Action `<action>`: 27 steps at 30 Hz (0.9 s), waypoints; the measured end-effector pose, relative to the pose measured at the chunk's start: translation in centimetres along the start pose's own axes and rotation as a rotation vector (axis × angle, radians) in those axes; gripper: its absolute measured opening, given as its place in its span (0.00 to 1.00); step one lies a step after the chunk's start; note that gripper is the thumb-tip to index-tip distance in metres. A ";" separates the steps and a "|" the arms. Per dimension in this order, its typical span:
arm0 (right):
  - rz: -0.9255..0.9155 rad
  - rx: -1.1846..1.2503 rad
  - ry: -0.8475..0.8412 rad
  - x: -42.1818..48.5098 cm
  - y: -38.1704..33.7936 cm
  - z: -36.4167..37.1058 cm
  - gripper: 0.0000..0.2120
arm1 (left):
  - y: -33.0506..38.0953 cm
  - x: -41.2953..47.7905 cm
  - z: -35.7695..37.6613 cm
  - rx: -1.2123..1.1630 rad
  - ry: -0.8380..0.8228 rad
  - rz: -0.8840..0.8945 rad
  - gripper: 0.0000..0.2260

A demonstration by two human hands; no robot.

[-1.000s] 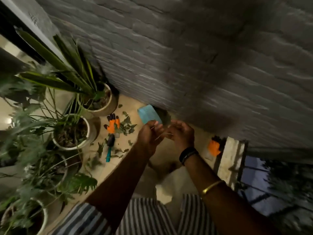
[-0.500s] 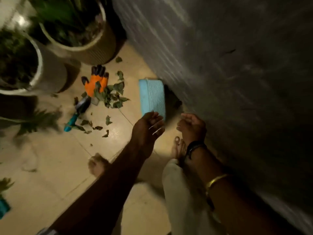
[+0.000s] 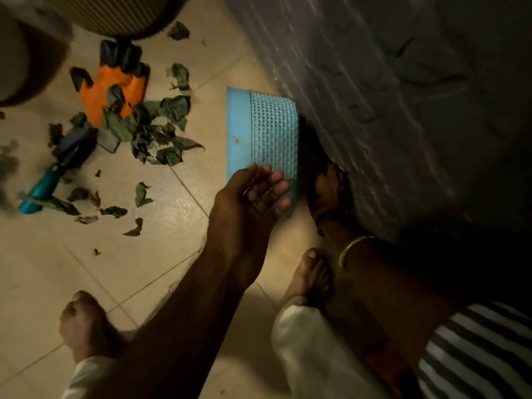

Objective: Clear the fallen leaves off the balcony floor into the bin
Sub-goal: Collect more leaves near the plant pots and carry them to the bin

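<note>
A heap of dark green fallen leaves (image 3: 155, 131) lies on the beige tiled floor, with a few loose ones (image 3: 115, 211) scattered nearer to me. The blue mesh-sided bin (image 3: 259, 125) stands against the grey brick wall. My left hand (image 3: 253, 197) hovers at the bin's near end, palm up, fingers relaxed, holding nothing. My right hand (image 3: 328, 191) is in deep shadow between the bin and the wall. Its grip is not visible.
An orange and black garden glove (image 3: 115, 87) and a teal-handled trowel (image 3: 49, 182) lie among the leaves. Two plant pots (image 3: 121, 12) stand at the top left. My bare feet (image 3: 86, 321) are on the tiles, and the brick wall (image 3: 403, 110) closes off the right side.
The view has dropped closer to the floor and bin. Both hands moved apart and down toward the bin, the right one going into the shadow by the wall.
</note>
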State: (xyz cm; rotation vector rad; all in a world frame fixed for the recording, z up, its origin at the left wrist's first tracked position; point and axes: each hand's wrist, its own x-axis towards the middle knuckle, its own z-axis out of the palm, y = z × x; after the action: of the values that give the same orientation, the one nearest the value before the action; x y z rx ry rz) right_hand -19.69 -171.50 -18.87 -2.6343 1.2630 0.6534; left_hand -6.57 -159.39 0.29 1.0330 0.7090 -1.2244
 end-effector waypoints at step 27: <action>-0.067 1.109 -0.134 -16.0 -24.5 -14.0 0.07 | 8.9 -6.1 -14.8 0.111 0.279 0.059 0.11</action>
State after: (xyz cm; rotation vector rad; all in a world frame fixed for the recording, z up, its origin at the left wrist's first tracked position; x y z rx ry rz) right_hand -5.16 -149.02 -0.54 -1.6613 1.0346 0.0394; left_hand 1.99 -143.29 2.01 1.3251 0.8258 -1.0895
